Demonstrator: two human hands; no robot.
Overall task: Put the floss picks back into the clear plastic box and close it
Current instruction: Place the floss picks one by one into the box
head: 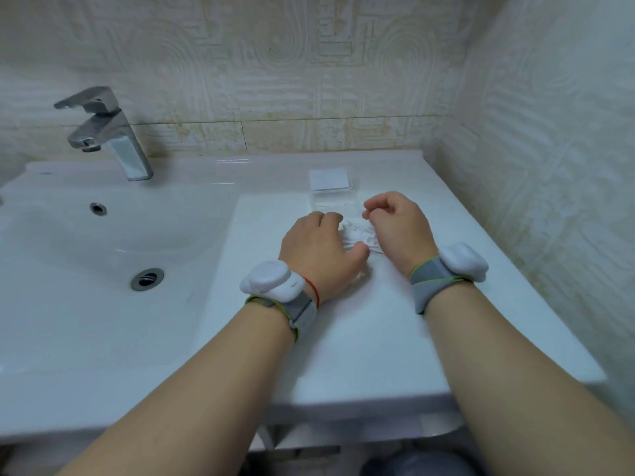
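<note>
A heap of white floss picks (359, 236) lies on the white counter between my two hands. My left hand (318, 252) rests palm down on the heap's left side, fingers curled over several picks and hiding them. My right hand (398, 221) sits at the heap's right side with fingers curled inward; whether it grips any picks is hidden. Just beyond the hands lies the clear plastic box (331, 201), open, its lid (330, 180) with a white label lying flat farther back.
The washbasin (103, 242) with its drain (147, 278) lies to the left, and a chrome tap (110, 132) stands at the back left. Tiled walls close the back and right. The counter's front edge (378, 396) is near my forearms.
</note>
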